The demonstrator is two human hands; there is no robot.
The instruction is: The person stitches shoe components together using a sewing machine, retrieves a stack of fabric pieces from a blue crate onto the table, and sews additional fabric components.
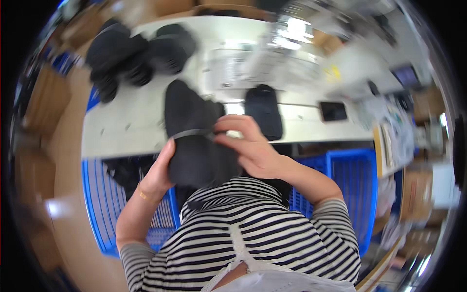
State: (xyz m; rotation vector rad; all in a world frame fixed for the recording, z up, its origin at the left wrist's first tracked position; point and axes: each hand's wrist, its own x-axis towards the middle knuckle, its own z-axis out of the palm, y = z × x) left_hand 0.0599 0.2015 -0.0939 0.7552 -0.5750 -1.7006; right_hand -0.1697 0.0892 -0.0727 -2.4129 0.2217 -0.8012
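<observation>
A thick bundle of black, soft-looking pieces, with a thin pale band round its middle, is held upright in front of my body. My left hand is closed round the bundle's left side, the thumb beside the band. On the other side my right hand has its thumb and forefinger bent together at the band's right end, pinching there. Motion blurs the fingertips a little. Just beyond my right hand, a single flat black piece with rounded ends lies on the white table.
Similar banded black bundles stand at the table's far left. Papers and clear plastic lie at the back. A dark phone rests on the right. Blue crates, left and right, flank my body below the table edge.
</observation>
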